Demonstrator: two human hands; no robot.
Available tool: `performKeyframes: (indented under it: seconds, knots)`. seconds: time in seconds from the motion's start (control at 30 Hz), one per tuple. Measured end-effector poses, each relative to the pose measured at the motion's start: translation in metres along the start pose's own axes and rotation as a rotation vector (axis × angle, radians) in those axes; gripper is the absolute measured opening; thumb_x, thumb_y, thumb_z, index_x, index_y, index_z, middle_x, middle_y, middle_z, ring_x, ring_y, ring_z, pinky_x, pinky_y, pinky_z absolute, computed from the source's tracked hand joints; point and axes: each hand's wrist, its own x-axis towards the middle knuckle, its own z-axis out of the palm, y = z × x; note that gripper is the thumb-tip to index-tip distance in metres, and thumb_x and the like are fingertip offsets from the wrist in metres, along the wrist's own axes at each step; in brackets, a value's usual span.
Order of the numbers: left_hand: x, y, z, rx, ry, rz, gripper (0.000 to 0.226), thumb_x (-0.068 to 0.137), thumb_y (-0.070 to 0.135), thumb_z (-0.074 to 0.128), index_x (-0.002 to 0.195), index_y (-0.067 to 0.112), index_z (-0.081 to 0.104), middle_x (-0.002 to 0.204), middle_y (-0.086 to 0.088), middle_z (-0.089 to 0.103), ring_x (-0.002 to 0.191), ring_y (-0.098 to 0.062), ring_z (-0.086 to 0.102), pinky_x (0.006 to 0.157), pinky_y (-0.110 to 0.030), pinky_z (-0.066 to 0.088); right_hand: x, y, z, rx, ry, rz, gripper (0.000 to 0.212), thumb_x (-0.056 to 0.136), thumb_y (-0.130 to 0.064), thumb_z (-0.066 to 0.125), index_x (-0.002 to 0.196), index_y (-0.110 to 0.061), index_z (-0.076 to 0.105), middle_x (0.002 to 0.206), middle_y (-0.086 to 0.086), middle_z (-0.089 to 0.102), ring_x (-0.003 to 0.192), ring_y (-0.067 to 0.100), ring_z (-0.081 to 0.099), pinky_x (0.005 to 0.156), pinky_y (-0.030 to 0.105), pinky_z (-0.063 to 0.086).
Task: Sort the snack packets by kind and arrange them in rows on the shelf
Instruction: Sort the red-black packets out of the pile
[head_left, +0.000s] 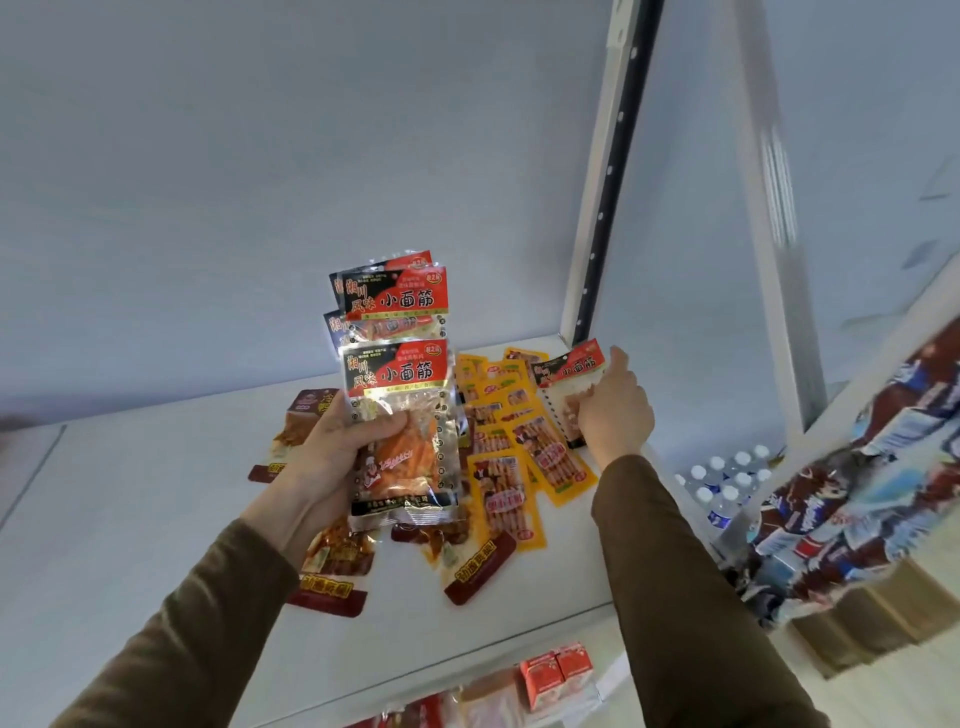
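My left hand (332, 447) grips a fanned stack of red-and-black snack packets (400, 374), held upright above the white shelf (130, 519). To the right, my right hand (613, 410) holds one more red-and-black packet (569, 384) near the shelf's back right corner. Several yellow packets (519, 447) lie overlapping between the two hands. Dark red-brown packets (478, 566) lie under and in front of the left hand, with another brown packet (301, 421) behind it.
A white upright post (602, 208) with holes stands at the shelf's back right. Red boxes (556, 675) sit on the shelf below. Water bottles (727, 483) stand on the floor to the right, beside a hanging display of blue-and-red packets (857, 493).
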Motion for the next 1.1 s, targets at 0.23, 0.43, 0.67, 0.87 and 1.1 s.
performKeyframes:
  seconds: [0.23, 0.43, 0.67, 0.87, 1.1]
  knots:
    - [-0.002, 0.000, -0.007, -0.003, 0.064, 0.004, 0.055, 0.088, 0.004, 0.072, 0.138, 0.016, 0.052, 0.125, -0.017, 0.070, 0.108, -0.037, 0.071, 0.082, -0.046, 0.061, -0.017, -0.053, -0.044, 0.284, 0.279, -0.211, 0.047, 0.100, -0.022, 0.056, 0.144, -0.025, 0.040, 0.125, -0.002, 0.062, 0.112, 0.019, 0.062, 0.084, 0.042, 0.055]
    - [0.004, 0.006, -0.010, -0.029, 0.270, 0.091, 0.054, 0.086, 0.000, 0.074, 0.133, 0.016, 0.051, 0.118, -0.017, 0.073, 0.093, -0.032, 0.076, 0.065, -0.037, 0.061, -0.077, -0.115, -0.084, 1.245, -0.533, -0.124, 0.020, 0.096, -0.017, 0.065, 0.115, -0.014, 0.062, 0.098, -0.003, 0.072, 0.095, 0.017, 0.072, 0.085, 0.038, 0.060]
    - [0.005, 0.024, -0.012, -0.011, 0.409, 0.200, 0.024, 0.103, 0.012, 0.055, 0.125, 0.015, 0.048, 0.080, -0.005, 0.068, 0.058, -0.018, 0.065, 0.047, -0.028, 0.051, -0.129, -0.135, -0.027, 0.956, -0.747, -0.132, 0.012, 0.093, -0.030, 0.069, 0.101, -0.021, 0.071, 0.098, -0.002, 0.075, 0.082, 0.004, 0.070, 0.070, 0.015, 0.053]
    - [-0.001, 0.031, -0.008, -0.007, 0.513, 0.175, 0.035, 0.108, 0.039, 0.042, 0.109, 0.012, 0.063, 0.076, 0.002, 0.075, 0.068, -0.014, 0.073, 0.064, -0.031, 0.057, -0.130, -0.150, 0.019, 0.794, -0.591, -0.358, 0.035, 0.085, -0.039, 0.075, 0.116, -0.029, 0.060, 0.125, -0.005, 0.046, 0.122, 0.014, 0.044, 0.104, 0.030, 0.041]
    - [-0.023, 0.026, -0.023, 0.101, 0.474, 0.191, 0.050, 0.093, 0.034, 0.071, 0.137, 0.023, 0.048, 0.120, -0.003, 0.073, 0.101, -0.023, 0.075, 0.082, -0.041, 0.060, -0.148, -0.167, 0.031, 0.953, -0.693, -0.267, 0.051, 0.076, -0.037, 0.080, 0.110, -0.045, 0.043, 0.123, -0.004, 0.048, 0.116, 0.016, 0.056, 0.099, 0.045, 0.053]
